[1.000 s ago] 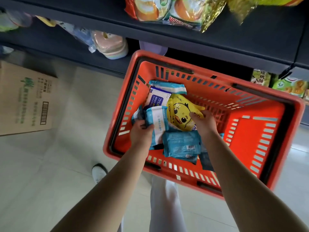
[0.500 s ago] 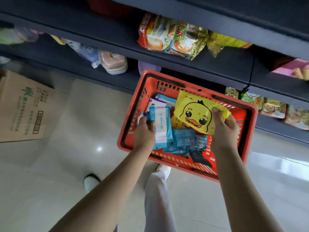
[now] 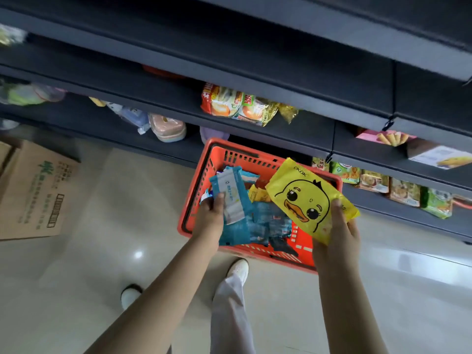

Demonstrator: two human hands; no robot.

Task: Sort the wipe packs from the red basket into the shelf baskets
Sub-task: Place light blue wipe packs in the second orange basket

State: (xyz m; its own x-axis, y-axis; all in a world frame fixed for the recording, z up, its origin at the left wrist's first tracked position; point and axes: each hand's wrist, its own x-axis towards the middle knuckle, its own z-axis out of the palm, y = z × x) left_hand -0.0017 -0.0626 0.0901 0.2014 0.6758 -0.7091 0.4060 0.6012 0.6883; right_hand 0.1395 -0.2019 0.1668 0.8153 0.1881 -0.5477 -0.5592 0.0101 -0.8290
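Yellow wipe pack (image 3: 304, 198), printed with a cartoon duck face, held up over the right end of the red basket (image 3: 195, 185). Right hand (image 3: 338, 228) grips it at its lower right corner: thumb laid on the front, fingers curled behind. Pack tilted, top edge pointing away from the person and to the left.

Left hand (image 3: 210, 213) clamps a blue-and-white wipe pack (image 3: 229, 194) at its lower left edge, thumb across the face. This pack is over the left half of the basket; whether it rests on the pile below cannot be told. Something white and blue shows just under the left fingers, too hidden to name.

The two hands are apart, one at each end of the basket.

Between the hands, down in the basket: a heap of teal wipe packs (image 3: 268, 223) lying crosswise, and beyond them a small yellow pack (image 3: 259, 194). The basket sits below both hands at the foot of the dark shelving (image 3: 255, 72).

Beyond the hands, one shelf up: a cluster of snack bags (image 3: 237, 106). Beyond the left hand, on the lowest shelf: a pink slipper (image 3: 167, 129). Right of the right hand: a row of green and orange snack packets (image 3: 398, 190), and above them a pink wafer-roll box (image 3: 383, 137).

Well left of the left hand, a cardboard box (image 3: 35, 192) with green print stands on the pale tiled floor (image 3: 102, 251). Near the person: a white trouser leg (image 3: 229, 315) and two white shoes (image 3: 238, 268).
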